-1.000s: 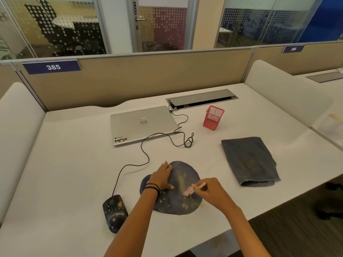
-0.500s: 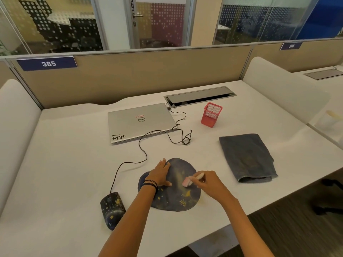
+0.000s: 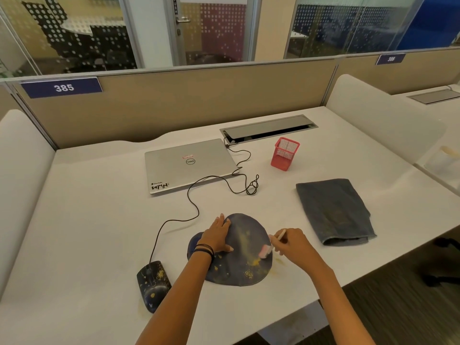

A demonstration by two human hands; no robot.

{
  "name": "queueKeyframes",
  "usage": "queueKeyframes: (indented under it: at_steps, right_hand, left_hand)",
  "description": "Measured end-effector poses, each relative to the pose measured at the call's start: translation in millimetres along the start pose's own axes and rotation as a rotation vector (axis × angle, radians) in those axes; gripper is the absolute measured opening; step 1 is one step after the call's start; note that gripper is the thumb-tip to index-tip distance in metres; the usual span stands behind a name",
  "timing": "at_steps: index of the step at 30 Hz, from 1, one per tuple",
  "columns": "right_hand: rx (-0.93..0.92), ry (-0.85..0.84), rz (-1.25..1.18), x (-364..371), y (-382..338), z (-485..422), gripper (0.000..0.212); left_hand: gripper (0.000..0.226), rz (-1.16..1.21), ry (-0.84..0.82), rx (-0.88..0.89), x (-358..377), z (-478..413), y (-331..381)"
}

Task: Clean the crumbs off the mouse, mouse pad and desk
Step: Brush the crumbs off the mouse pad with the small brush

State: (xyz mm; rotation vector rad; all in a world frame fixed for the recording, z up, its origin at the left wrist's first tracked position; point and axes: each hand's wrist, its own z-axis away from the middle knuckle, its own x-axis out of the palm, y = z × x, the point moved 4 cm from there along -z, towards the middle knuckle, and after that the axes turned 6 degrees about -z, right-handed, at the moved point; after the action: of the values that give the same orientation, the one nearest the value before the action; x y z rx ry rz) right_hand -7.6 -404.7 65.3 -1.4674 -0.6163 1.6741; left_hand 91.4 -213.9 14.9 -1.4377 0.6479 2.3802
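Desk (image 3: 99,220) holds Dell laptop (image 3: 189,165); partition sign (image 3: 63,87) reads 385.

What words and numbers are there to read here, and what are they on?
"385": blue sign on the partition.
"PUSH": door label, running downwards.
"DELL", upside down: laptop lid.
"WMN": corner sticker on that lid.
Too blurred: the second blue sign; too small: the red sticker on the lid.

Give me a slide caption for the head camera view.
Left hand flat on the mouse pad, right hand holding a brush against its crumbs; mouse also speckled.
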Motion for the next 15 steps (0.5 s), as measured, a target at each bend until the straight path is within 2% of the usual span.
queueKeyframes:
  at_steps: [3, 7, 11, 15]
  right_hand:
    - [-0.029, 0.038, 0.016, -7.0, 0.8, 3.1, 0.039]
    - [-0.074, 0.060, -0.177, -4.1, -5.6, 6.7, 0.019]
    - [-0.032, -0.027, -0.082, -1.5, 10.7, 10.5, 0.028]
    - [-0.012, -0.005, -0.013, -11.4, 19.1, 11.8, 0.035]
  left_hand:
    - [0.091, -0.001, 0.001, -0.002, 0.3, 1.1, 0.2]
    - [0.091, -0.011, 0.000, 0.001, -0.4, 0.9, 0.6]
    - [0.091, -0.015, -0.003, 0.000, 0.3, 0.6, 0.6]
    - [0.091, -0.016, -0.007, -0.004, -0.7, 0.7, 0.1]
